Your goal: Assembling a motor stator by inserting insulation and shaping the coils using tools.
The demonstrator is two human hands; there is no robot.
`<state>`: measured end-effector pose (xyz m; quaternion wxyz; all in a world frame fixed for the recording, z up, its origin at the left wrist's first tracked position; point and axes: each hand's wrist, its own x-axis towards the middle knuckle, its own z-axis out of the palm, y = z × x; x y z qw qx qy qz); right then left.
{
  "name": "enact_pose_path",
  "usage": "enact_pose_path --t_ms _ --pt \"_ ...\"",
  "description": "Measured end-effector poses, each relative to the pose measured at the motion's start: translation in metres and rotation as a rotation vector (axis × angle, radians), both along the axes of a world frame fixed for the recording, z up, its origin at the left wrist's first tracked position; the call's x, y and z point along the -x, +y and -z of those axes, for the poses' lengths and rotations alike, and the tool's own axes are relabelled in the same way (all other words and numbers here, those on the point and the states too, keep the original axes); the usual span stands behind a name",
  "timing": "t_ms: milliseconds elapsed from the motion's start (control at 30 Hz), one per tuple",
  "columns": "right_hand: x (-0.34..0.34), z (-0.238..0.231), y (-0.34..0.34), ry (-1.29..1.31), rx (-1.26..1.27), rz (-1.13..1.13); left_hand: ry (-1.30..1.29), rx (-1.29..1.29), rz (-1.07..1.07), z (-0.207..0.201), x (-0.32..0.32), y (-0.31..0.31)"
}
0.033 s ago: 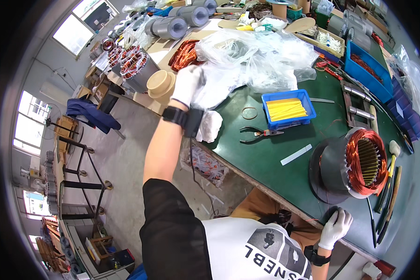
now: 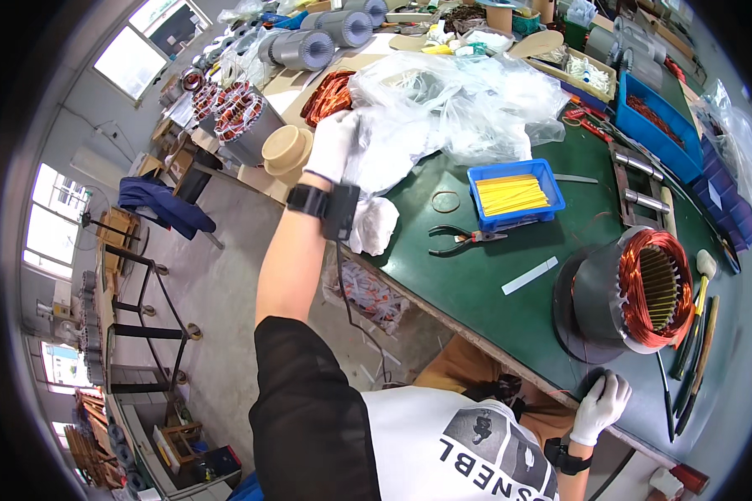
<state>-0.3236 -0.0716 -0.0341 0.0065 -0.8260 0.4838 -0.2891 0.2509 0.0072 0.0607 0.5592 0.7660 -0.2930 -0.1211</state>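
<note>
In a white glove, my left hand (image 2: 332, 144) reaches out at the far left part of the bench. It lies against the near edge of a copper wire coil bundle (image 2: 328, 95), beside the clear plastic bags (image 2: 443, 100). Its fingertips are hard to make out. My right hand (image 2: 603, 409), also gloved, rests at the bench's near edge with its fingers spread over a small dark patch I cannot identify. Behind that hand stands a motor stator (image 2: 597, 288) on a dark round base, with red-brown copper windings (image 2: 656, 288) around its open end.
On the green bench (image 2: 443, 288) lie pliers (image 2: 468, 239), a white strip (image 2: 530, 275) and a blue tray (image 2: 518, 221) of yellow strips. Mallet and rod tools (image 2: 695, 351) lie right of the stator. Beige round tubs (image 2: 287, 150) and wound stators (image 2: 246, 125) stand at the left.
My left hand has shifted slightly left, closer in against the copper coil bundle, and its wrist has turned a little. The right hand stays put.
</note>
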Motion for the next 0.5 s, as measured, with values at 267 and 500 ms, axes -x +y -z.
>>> enact_pose_path --t_ms 267,500 --pt "-0.007 0.000 -0.002 -0.016 0.029 -0.005 -1.278 -0.269 -0.297 -0.021 0.059 0.002" --pt "-0.001 0.005 -0.002 0.008 -0.013 0.025 -0.956 -0.542 -0.150 0.036 0.124 0.057"
